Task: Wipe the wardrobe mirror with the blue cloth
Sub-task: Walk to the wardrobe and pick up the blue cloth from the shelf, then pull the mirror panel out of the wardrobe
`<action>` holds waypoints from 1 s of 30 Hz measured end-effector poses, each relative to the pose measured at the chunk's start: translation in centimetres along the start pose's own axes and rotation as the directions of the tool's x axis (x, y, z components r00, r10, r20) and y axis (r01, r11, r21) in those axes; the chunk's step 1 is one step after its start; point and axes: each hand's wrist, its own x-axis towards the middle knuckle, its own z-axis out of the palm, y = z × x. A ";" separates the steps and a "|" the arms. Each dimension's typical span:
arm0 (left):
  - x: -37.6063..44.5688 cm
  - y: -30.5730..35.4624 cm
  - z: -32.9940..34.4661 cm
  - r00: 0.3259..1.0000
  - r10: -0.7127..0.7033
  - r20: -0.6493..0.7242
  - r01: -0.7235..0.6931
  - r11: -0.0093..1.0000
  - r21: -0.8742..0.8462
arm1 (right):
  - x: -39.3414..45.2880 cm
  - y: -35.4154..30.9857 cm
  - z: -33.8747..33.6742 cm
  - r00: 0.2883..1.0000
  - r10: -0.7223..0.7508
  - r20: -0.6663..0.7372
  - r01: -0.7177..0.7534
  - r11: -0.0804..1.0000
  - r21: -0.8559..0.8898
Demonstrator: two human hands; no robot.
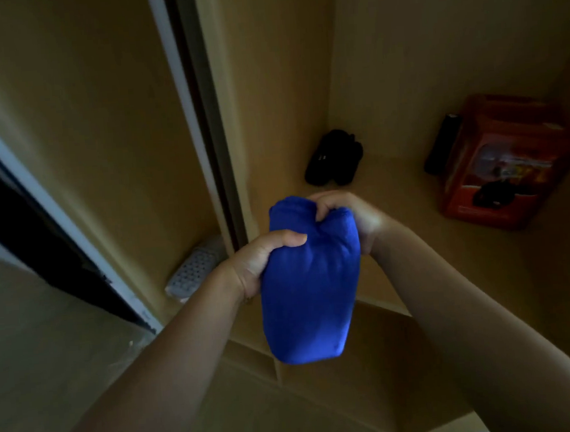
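Bunched, deep-blue soft fabric cloth (pixel 311 282) hangs folded, wrinkled at top. Left hand (pixel 263 262) grips its left side; right hand (pixel 348 217) pinches the top.

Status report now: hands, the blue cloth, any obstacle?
Left hand and right hand both grip blue cloth, bunched, held above shelf. Not on mirror yet. Nothing blocking.
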 end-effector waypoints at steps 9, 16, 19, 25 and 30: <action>-4.3 -1.8 -6.5 0.950 0.072 -0.305 -0.119 0.983 -0.138 | 1.5 -1.2 7.3 0.951 -0.309 -0.032 0.258 0.841 -0.475; -7.1 0.3 -13.8 0.915 0.151 -0.374 -0.201 0.975 -0.097 | 3.9 -1.5 12.5 0.863 -0.500 -0.076 0.331 0.671 -0.663; -7.1 0.9 -16.9 0.922 0.164 -0.350 -0.210 0.973 -0.097 | 5.1 -1.1 14.6 0.780 -0.601 -0.171 0.288 0.589 -0.755; -5.7 3.0 -22.9 0.899 0.215 -0.381 -0.233 0.972 -0.002 | 6.7 -1.7 17.2 0.536 -0.728 -0.427 0.078 0.546 -0.834; -5.0 5.0 -24.2 0.886 0.259 -0.385 -0.273 0.962 0.018 | 7.8 -2.1 19.1 0.368 -0.756 -0.541 -0.038 0.569 -0.821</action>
